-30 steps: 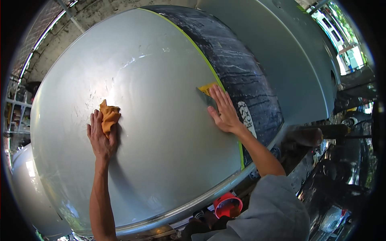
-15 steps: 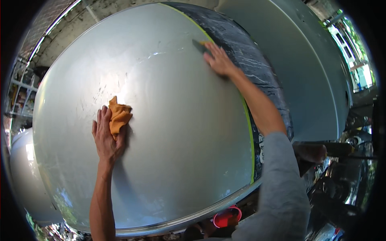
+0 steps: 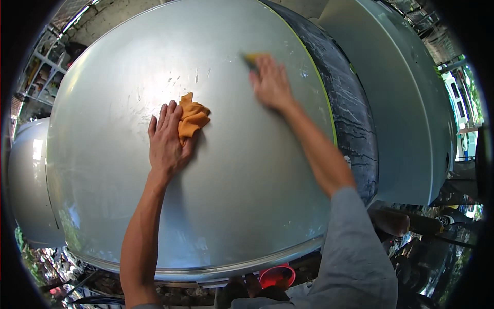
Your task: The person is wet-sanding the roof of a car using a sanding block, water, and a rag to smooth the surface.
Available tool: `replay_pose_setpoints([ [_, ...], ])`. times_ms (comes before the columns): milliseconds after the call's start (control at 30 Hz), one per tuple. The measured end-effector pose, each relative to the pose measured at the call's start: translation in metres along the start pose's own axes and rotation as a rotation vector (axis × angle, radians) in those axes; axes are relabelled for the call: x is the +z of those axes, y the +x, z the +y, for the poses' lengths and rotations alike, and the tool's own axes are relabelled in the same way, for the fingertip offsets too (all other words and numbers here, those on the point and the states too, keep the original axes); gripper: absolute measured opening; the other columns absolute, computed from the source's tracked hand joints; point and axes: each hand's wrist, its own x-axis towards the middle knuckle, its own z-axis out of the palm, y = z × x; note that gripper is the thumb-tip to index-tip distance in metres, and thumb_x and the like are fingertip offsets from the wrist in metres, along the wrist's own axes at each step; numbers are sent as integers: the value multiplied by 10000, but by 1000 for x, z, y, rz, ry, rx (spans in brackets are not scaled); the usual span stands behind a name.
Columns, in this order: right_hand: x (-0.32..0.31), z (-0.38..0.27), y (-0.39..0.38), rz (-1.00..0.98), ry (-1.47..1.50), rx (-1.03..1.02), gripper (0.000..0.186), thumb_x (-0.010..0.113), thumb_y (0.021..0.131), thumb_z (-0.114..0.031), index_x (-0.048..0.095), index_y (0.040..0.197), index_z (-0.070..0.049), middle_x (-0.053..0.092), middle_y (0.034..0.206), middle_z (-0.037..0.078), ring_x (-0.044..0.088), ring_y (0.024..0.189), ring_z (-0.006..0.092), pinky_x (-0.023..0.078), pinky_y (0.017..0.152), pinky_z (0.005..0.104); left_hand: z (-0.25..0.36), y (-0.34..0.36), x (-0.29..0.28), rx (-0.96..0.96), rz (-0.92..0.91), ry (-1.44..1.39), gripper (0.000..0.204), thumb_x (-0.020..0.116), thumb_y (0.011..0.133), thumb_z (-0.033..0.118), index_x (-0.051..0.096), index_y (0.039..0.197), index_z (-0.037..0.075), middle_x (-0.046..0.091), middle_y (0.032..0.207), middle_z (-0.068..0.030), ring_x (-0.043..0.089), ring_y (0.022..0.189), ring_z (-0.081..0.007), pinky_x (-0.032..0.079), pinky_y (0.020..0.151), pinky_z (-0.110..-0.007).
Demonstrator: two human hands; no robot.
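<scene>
From my remote seat I saw a broad, silver-gray curved panel (image 3: 247, 206) filling most of the head view, with a metal trim strip (image 3: 226, 272) along its near edge. On it lay a crumpled orange cloth (image 3: 193, 119), held between the thumb and forefinger of the left hand (image 3: 168, 140), which rested on the surface. I made out small wet-looking marks (image 3: 196, 77) just beyond. Farther right, a blurred yellow-and-dark sheet (image 3: 251, 58) was held under the right hand (image 3: 274, 86). Green tape (image 3: 321, 91) ran down the right side, bordering a dark streaked band (image 3: 342, 82).
</scene>
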Motion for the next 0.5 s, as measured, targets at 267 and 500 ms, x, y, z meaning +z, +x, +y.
replay_pose_setpoints([
  [267, -18, -50, -66, -3, 76, -136, 650, 397, 968, -386, 275, 1475, 2, 244, 1553, 186, 190, 1452, 329, 100, 1176, 504, 5, -1, -6, -12, 9, -51, 603, 554, 742, 148, 433, 1321, 33, 367, 1494, -185, 284, 1423, -322, 136, 1168, -484],
  [500, -7, -145, -245, 77, 122, -74, 665, 400, 969, -400, 259, 1482, -1, 233, 1552, 208, 168, 1458, 339, 93, 1173, 516, -6, -12, -10, -53, 38, -162, 600, 534, 720, 86, 434, 1303, -13, 478, 1332, -190, 442, 1260, -344, 210, 1131, -497],
])
